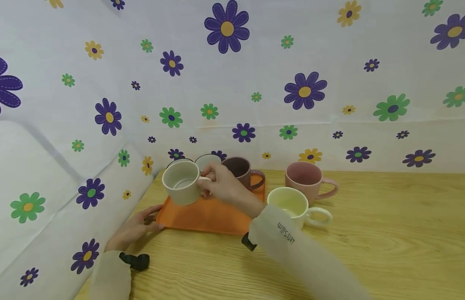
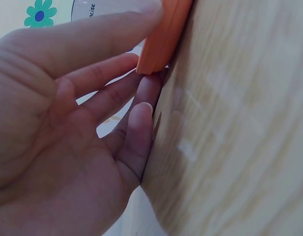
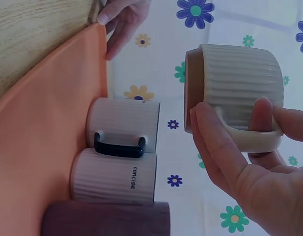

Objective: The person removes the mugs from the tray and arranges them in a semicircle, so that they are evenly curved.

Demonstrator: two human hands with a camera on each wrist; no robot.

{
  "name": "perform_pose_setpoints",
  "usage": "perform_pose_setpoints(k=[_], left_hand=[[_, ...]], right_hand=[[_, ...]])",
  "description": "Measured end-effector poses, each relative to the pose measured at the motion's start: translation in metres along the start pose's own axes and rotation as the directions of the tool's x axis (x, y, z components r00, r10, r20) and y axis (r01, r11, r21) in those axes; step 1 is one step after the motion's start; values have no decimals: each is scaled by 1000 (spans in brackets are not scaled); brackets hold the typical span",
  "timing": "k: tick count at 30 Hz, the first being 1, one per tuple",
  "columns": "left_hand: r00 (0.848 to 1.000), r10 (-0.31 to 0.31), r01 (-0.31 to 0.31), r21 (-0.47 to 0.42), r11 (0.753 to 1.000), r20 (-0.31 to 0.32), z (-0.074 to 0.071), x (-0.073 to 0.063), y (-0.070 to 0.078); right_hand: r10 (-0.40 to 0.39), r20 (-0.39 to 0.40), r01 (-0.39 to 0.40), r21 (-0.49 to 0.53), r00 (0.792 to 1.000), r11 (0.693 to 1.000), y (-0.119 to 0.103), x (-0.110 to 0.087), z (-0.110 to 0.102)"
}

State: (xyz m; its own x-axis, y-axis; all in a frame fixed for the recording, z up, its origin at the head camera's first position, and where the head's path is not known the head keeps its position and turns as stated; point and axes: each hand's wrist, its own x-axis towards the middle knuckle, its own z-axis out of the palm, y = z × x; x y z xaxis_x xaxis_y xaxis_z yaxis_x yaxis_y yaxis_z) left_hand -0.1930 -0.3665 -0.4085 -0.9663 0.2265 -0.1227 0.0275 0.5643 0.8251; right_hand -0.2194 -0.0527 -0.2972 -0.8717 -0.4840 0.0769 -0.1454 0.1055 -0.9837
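Observation:
My right hand [image 1: 226,185] holds a cream ribbed mug [image 1: 179,185] by its handle, above the left part of an orange tray [image 1: 213,218]. In the right wrist view fingers go through and around the handle, and the mug's unglazed base faces the tray. My left hand [image 1: 134,227] grips the tray's front left corner, thumb against the rim and other fingers around the edge. Along the back of the tray stand a white ribbed mug with a black handle [image 3: 124,120], a white mug marked "concise" [image 3: 112,179] and a dark brown mug [image 1: 237,166].
Right of the tray, a pink mug [image 1: 305,179] and a pale yellow mug [image 1: 288,204] stand close together on the wooden table [image 1: 397,233], handles to the right. Flower-printed sheeting [image 1: 266,75] rises behind the table and along its left side.

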Motion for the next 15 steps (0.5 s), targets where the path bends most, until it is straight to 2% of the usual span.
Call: perform_pose_setpoints(k=[8,12,15], left_hand=[[1000,-2,3,27,1000,-6,0,4,0],[999,-43,43,29,999,-15,0,3,1],[999,-36,36,17,999,-4,1,1,2]], right_hand=[[8,-36,-9,-20,999,1000,-15,-4,-18],[8,-37,-9,-11,999,1000,-20,-6,-28],[-3,-51,1,-29,999,1000,-22,-8,-37]])
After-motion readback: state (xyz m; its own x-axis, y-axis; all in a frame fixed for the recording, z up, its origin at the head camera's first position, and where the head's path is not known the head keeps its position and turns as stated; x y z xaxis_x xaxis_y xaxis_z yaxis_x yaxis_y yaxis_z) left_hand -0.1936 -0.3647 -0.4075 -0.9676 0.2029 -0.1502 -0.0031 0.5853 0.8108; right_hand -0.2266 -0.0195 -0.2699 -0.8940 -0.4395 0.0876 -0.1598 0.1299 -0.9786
